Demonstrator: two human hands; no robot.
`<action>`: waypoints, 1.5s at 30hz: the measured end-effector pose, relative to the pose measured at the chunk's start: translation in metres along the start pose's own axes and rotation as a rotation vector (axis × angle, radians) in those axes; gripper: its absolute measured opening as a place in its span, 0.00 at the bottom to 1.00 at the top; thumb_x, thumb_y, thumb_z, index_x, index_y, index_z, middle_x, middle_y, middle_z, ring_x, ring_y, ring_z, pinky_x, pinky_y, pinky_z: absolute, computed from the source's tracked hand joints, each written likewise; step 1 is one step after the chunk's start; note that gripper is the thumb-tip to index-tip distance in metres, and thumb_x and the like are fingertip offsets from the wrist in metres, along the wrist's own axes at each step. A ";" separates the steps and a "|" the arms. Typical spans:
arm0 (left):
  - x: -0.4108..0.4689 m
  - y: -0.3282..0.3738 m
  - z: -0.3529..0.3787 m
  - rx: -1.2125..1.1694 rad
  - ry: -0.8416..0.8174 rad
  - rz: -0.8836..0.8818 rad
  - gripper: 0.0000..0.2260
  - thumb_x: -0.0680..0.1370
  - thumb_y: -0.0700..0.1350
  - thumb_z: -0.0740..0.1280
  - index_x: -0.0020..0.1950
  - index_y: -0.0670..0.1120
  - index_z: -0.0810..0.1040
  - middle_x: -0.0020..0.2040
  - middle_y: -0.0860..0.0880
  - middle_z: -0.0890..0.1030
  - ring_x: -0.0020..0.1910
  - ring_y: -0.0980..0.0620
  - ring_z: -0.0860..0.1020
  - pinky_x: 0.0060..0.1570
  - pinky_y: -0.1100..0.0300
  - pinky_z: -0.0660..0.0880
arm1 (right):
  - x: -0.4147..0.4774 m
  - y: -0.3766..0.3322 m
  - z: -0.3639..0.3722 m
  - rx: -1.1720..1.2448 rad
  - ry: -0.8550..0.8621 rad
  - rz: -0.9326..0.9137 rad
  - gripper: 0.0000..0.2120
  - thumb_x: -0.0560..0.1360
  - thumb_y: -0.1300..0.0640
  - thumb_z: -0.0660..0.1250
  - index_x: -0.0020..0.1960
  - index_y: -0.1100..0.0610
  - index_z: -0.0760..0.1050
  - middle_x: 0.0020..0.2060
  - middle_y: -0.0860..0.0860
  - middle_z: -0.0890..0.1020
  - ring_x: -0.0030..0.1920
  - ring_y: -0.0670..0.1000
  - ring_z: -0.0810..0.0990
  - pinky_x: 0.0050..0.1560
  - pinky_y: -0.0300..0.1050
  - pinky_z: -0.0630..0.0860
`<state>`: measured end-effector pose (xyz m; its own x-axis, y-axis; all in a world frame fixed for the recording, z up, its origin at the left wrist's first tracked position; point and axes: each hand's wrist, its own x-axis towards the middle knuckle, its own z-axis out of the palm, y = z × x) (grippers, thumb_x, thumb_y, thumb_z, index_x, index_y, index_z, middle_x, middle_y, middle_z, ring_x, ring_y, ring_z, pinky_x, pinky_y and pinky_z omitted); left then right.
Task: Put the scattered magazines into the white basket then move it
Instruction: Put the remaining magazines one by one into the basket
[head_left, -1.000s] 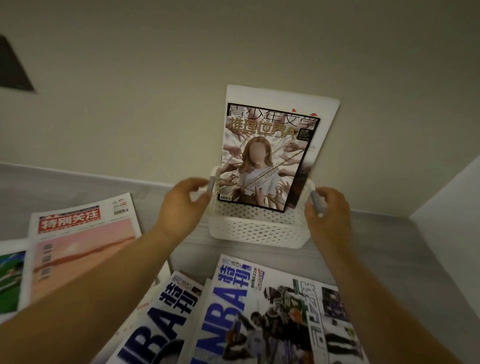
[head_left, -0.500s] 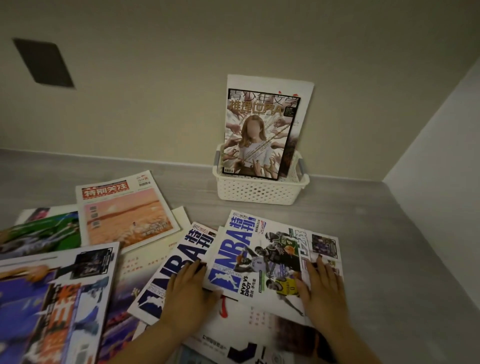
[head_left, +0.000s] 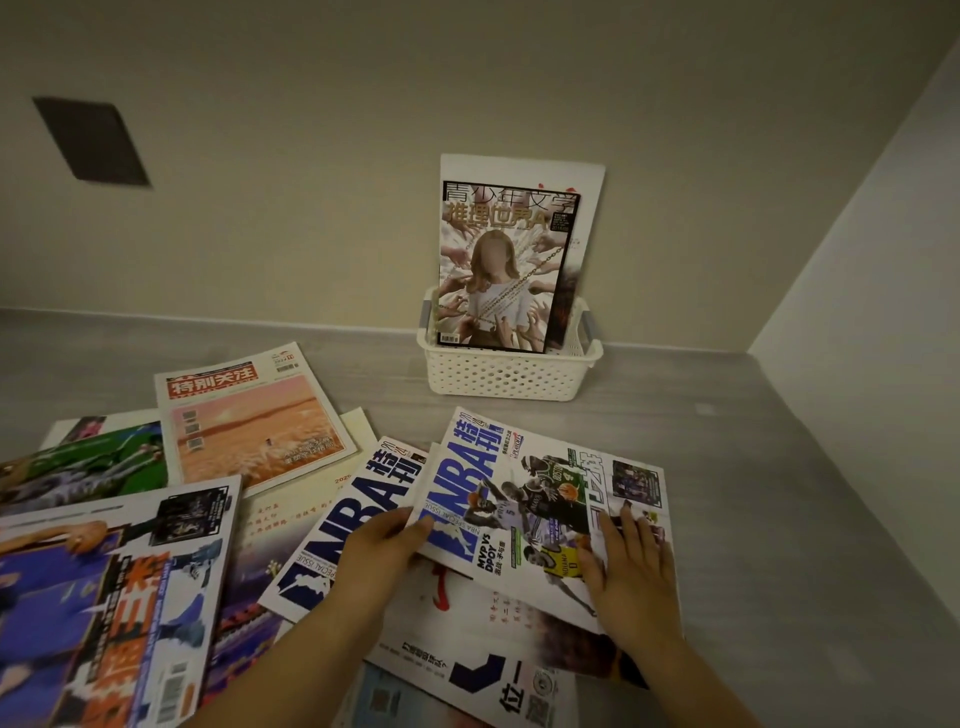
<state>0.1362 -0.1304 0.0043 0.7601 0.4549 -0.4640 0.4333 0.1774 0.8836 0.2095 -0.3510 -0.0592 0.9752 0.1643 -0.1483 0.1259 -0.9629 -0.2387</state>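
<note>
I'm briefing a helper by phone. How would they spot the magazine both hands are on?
Find the white basket by the wall. On the grey surface before it lie two overlapping NBA covers. It is the right, topmost NBA magazine, its players fully visible, unlike its half-covered neighbour.

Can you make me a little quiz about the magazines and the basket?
1. True or false: the white basket is empty.
2. Which one do the left hand and the right hand both touch? A) the top NBA magazine B) the pink magazine C) the green magazine
3. Fill the gap: the right hand's fingers lie ____ on the cover.

Key: 1 false, magazines stand upright in it. 2 A. 3 flat.
</note>
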 end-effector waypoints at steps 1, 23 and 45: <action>0.000 0.002 0.001 -0.175 -0.046 -0.086 0.02 0.74 0.40 0.64 0.42 0.45 0.75 0.44 0.44 0.80 0.40 0.48 0.78 0.41 0.56 0.75 | 0.001 0.000 0.000 0.015 -0.005 0.002 0.26 0.78 0.42 0.43 0.73 0.49 0.42 0.75 0.52 0.42 0.74 0.53 0.39 0.72 0.50 0.35; 0.004 0.128 -0.016 0.035 -0.397 0.456 0.06 0.74 0.38 0.63 0.45 0.48 0.76 0.31 0.54 0.85 0.33 0.56 0.83 0.32 0.66 0.80 | 0.049 -0.027 -0.141 1.027 0.099 -0.091 0.37 0.69 0.56 0.70 0.70 0.47 0.52 0.64 0.51 0.69 0.59 0.52 0.75 0.53 0.49 0.76; 0.045 0.268 0.004 -0.024 -0.090 0.906 0.03 0.73 0.37 0.65 0.41 0.44 0.77 0.37 0.52 0.81 0.28 0.65 0.80 0.30 0.72 0.77 | 0.120 -0.071 -0.219 1.177 0.357 -0.195 0.06 0.70 0.61 0.67 0.46 0.54 0.79 0.36 0.45 0.83 0.34 0.44 0.81 0.34 0.36 0.77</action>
<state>0.2887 -0.0659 0.2200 0.8402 0.3592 0.4063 -0.3578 -0.1957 0.9130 0.3576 -0.3103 0.1504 0.9768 0.0381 0.2108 0.2139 -0.1220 -0.9692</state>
